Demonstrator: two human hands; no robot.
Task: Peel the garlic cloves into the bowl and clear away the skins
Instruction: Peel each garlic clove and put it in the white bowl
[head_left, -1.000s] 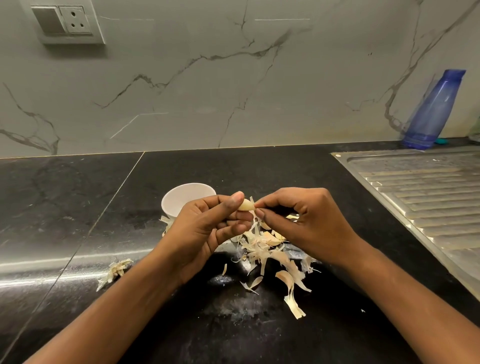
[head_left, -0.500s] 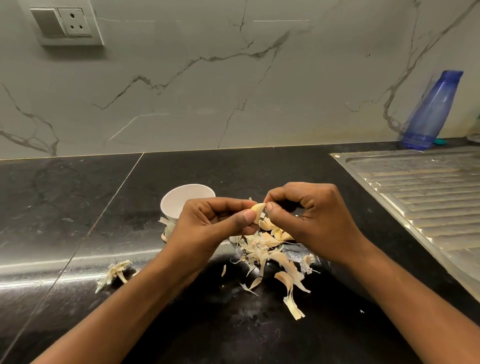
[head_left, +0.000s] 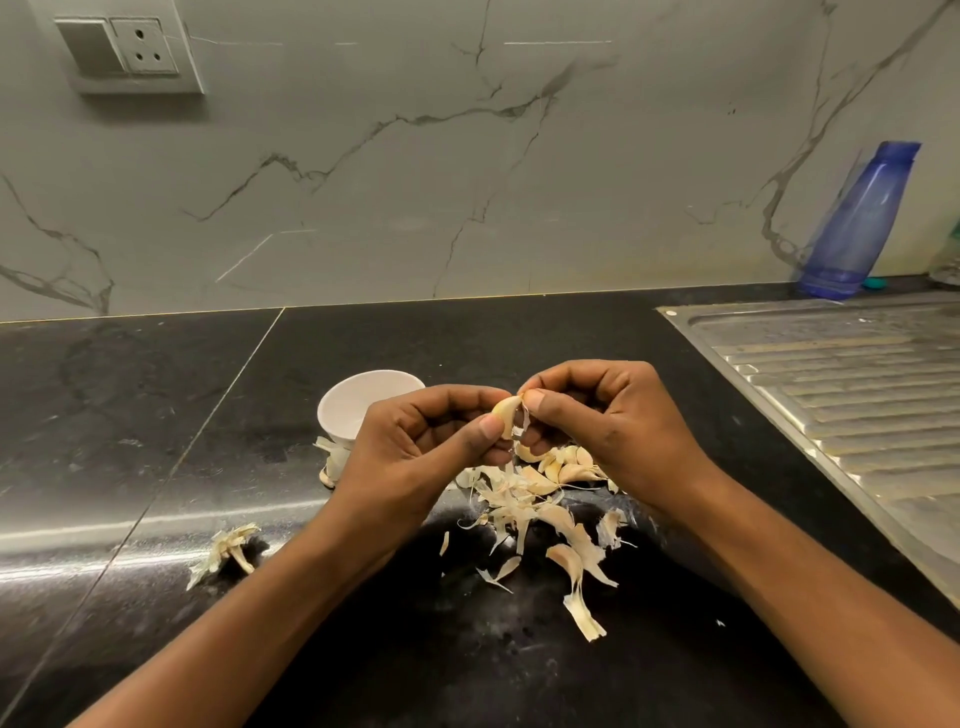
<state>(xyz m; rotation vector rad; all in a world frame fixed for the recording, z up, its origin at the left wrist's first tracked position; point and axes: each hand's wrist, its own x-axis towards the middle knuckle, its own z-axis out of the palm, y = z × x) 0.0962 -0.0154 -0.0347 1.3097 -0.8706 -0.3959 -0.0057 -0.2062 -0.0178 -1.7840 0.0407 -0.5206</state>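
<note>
My left hand (head_left: 421, 441) pinches a pale garlic clove (head_left: 506, 410) between thumb and fingers, above the black counter. My right hand (head_left: 608, 426) pinches a thin strip of skin (head_left: 522, 423) hanging off the clove's right side. Behind my left hand stands a small white bowl (head_left: 363, 402), partly hidden; its contents cannot be seen. Under both hands lies a heap of loose garlic skins (head_left: 524, 509), with several unpeeled cloves (head_left: 566, 467) at its far side.
A separate clump of skin (head_left: 226, 548) lies to the left on the counter (head_left: 156, 415). The steel sink drainboard (head_left: 857, 395) fills the right side. A blue bottle (head_left: 857, 223) leans on the marble wall behind it. A wall socket (head_left: 130, 49) is top left.
Both hands have risen slightly and closed in on the clove. My left hand has turned the clove, and a strip of skin now hangs off it in my right fingers.
</note>
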